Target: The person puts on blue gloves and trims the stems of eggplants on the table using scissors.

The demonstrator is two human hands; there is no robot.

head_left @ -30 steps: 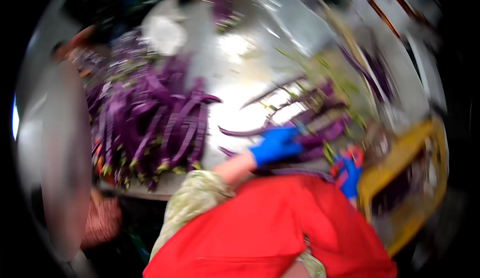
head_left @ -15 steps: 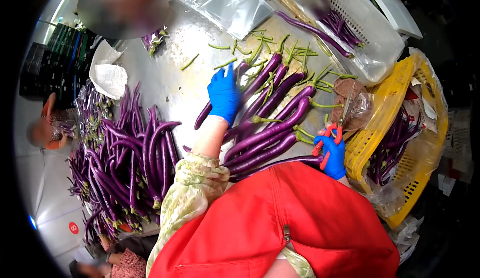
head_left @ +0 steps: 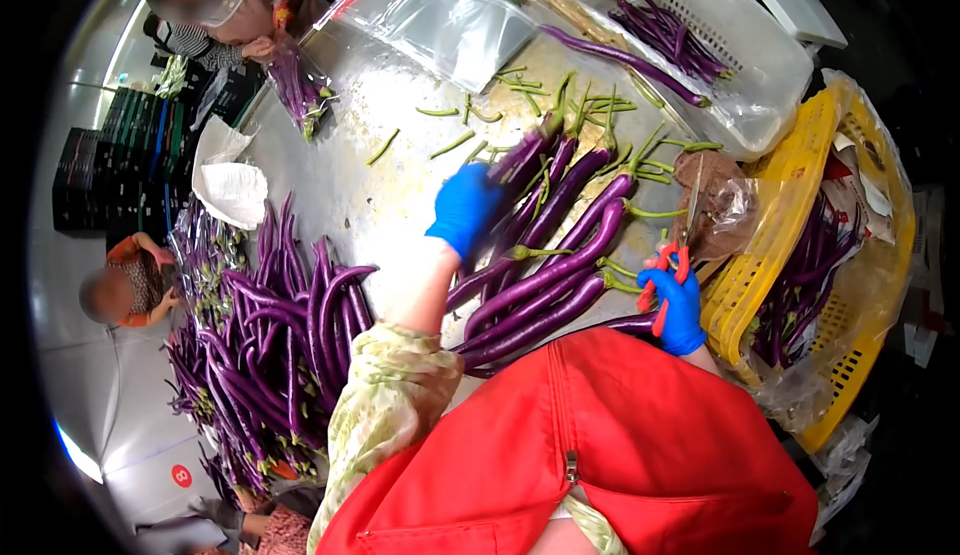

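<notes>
My left hand (head_left: 465, 207), in a blue glove, is closed round a purple eggplant (head_left: 519, 163) whose stem end points up and right; both are slightly blurred. My right hand (head_left: 676, 307), gloved in blue too, holds red-handled scissors (head_left: 683, 255) with the blades pointing upward. Between the hands several long eggplants (head_left: 600, 232) lie side by side, green stems towards the right. Cut green stem pieces (head_left: 452, 145) are scattered on the metal table (head_left: 345, 190) beyond them.
A large eggplant pile (head_left: 290, 335) lies at left beside white paper (head_left: 232, 180). Clear bags (head_left: 430, 23) lie at the back. A white basket (head_left: 770, 75) and a yellow crate (head_left: 735, 305) hold eggplants at right. One person (head_left: 245, 0) holds bagged eggplants; another (head_left: 130, 285) is at far left.
My left hand has moved down and right, onto an eggplant. My right hand still holds the scissors. The view has shifted slightly, showing more of the person at the top left.
</notes>
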